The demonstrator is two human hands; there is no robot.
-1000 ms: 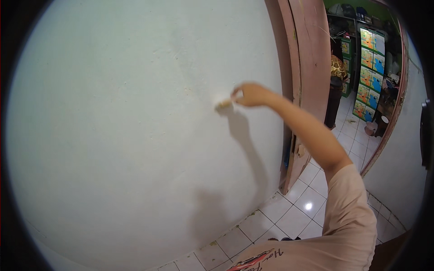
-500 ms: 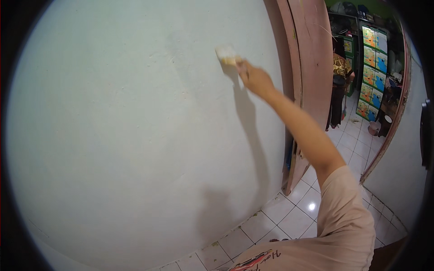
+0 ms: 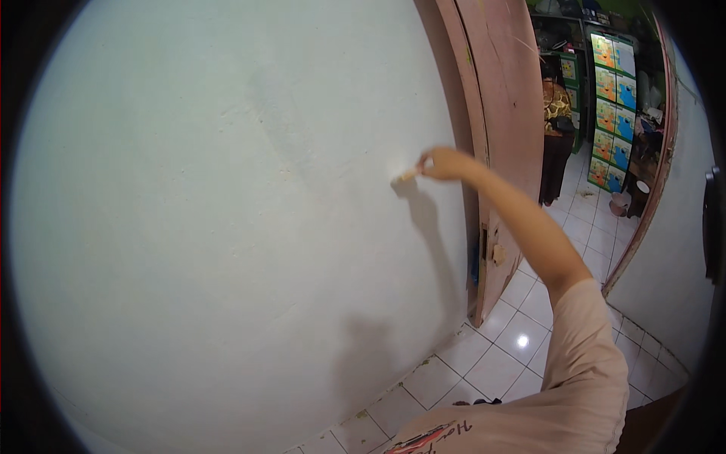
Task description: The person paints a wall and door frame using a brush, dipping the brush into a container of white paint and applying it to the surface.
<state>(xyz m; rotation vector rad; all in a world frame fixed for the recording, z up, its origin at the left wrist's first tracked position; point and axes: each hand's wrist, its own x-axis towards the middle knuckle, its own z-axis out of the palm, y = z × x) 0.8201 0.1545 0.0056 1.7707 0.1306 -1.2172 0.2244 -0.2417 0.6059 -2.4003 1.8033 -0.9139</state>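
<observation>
The right hand reaches out, its fingers pinched around the pale handle of a paintbrush, with the thumb and forefinger curled close together. The left hand is out of view, so I cannot tell its state. The brush points left, its head at the pale, greenish-white wall, near the wall's right end; blur hides whether the bristles press on it. A shadow of the arm and brush falls on the wall below them. Faint marks and small bumps dot the wall to the left.

The bare forearm runs back to the short sleeve of a beige shirt with a print on its front, at the near side. Right of the wall stands a worn pink door, with white floor tiles at its foot. Through the doorway, on the far right, a person in a patterned top and dark trousers stands beside a green-framed drawer unit with cartoon panels. A pink bucket sits on the floor near its foot.
</observation>
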